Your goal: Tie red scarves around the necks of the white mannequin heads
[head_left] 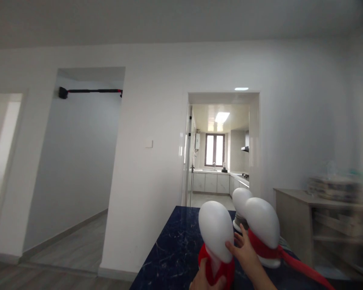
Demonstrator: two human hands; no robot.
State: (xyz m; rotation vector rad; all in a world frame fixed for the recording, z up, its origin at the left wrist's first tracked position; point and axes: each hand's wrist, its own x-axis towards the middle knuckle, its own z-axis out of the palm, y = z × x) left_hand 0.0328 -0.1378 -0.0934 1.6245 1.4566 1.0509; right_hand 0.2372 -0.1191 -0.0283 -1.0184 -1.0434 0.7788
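Observation:
A white mannequin head [215, 225] stands closest to me, with a red scarf [203, 254] wrapped about its neck. Low in the view, my left hand [203, 278] is closed around the front of that scarf. My right hand [248, 253] is at the head's right side, fingers spread and a fingertip against the white surface. Just right of it is a second mannequin head [263, 221], tilted, with a red scarf [264, 246] whose long tail trails to the lower right. A third mannequin head [241, 198] stands behind, grey around its neck.
The heads stand on a dark blue marbled table [166, 245]. At right, a wooden shelf unit [293, 225] carries blurred items. Beyond the table, a doorway opens on a kitchen with white cabinets [211, 182]. A black and red bar [93, 91] spans the left alcove.

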